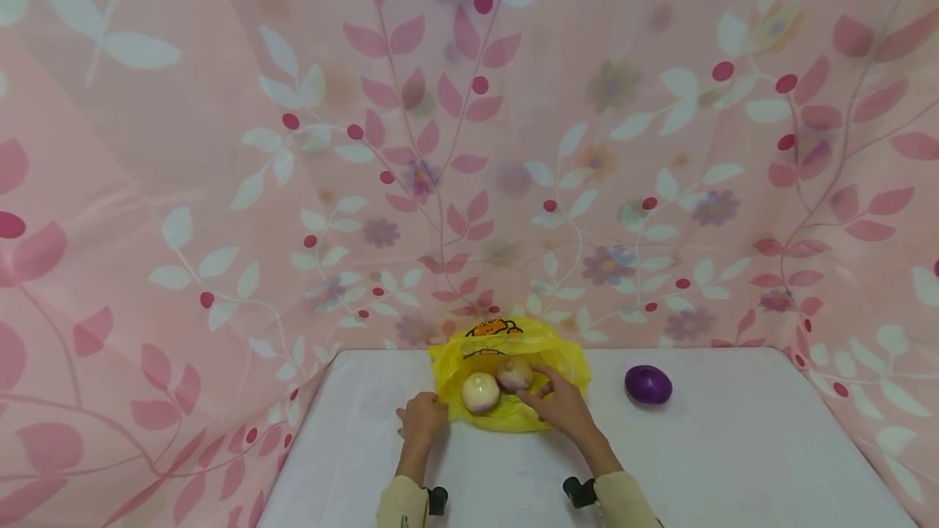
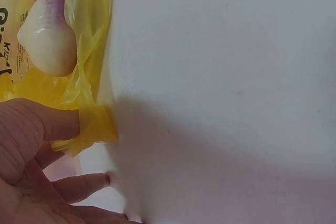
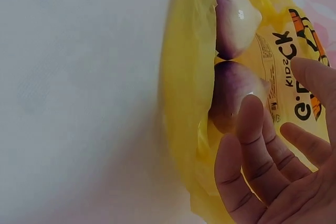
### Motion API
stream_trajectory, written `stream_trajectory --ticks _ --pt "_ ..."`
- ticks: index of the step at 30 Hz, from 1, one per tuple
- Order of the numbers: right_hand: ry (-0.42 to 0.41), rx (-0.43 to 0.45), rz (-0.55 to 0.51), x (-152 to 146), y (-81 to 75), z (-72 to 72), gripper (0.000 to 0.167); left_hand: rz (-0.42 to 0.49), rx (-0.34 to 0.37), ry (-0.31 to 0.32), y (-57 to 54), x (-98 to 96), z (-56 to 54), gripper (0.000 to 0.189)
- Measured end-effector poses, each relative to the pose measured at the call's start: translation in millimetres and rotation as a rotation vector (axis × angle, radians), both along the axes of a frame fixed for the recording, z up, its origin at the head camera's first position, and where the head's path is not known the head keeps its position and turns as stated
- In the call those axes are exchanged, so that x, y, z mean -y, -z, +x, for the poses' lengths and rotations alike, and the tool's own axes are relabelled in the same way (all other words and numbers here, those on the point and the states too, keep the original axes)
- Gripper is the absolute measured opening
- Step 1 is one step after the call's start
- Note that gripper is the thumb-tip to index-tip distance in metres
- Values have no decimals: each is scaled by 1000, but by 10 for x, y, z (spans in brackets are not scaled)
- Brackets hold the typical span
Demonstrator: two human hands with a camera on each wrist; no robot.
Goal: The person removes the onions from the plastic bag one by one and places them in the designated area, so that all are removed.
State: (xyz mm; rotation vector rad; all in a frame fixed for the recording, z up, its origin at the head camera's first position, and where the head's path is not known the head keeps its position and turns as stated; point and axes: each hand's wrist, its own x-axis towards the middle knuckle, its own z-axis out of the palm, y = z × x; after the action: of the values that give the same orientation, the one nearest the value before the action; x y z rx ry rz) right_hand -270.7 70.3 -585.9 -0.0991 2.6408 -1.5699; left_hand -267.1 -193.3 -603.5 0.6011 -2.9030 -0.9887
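Note:
A yellow plastic bag (image 1: 543, 339) lies opened toward me, printed with dark lettering and an orange figure. Two white-and-purple turnips sit side by side in its mouth, the left turnip (image 1: 480, 393) nearer me than the right turnip (image 1: 516, 376). My left hand (image 1: 424, 415) pinches the bag's left edge between thumb and finger, and yellow film (image 2: 97, 124) shows at the thumb tip in the left wrist view. My right hand (image 1: 563, 407) is at the right turnip with fingers spread and slightly bent. In the right wrist view a fingertip overlaps that turnip (image 3: 233, 90); whether they touch I cannot tell.
A shiny, deep purple oval vegetable (image 1: 649, 385) lies on the white table (image 1: 748, 446), right of the bag. Behind the table's far edge hangs a pink curtain (image 1: 513, 145) patterned with leaves and flowers, which also runs down both sides.

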Motion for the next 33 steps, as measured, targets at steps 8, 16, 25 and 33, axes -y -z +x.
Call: stream_trajectory --ticks 8,16,25,33 --pt "-33 23 -11 67 22 -76 72 -1 -17 -17 -44 -6 26 7" --pt "-12 30 -9 144 62 -144 77 -4 -23 -15 -55 -3 35 7" --pt "24 86 -21 168 84 -198 81 6 -4 -9 -69 -48 67 14" --pt "52 112 13 210 56 -252 88 6 -3 -7 -50 -12 27 10"
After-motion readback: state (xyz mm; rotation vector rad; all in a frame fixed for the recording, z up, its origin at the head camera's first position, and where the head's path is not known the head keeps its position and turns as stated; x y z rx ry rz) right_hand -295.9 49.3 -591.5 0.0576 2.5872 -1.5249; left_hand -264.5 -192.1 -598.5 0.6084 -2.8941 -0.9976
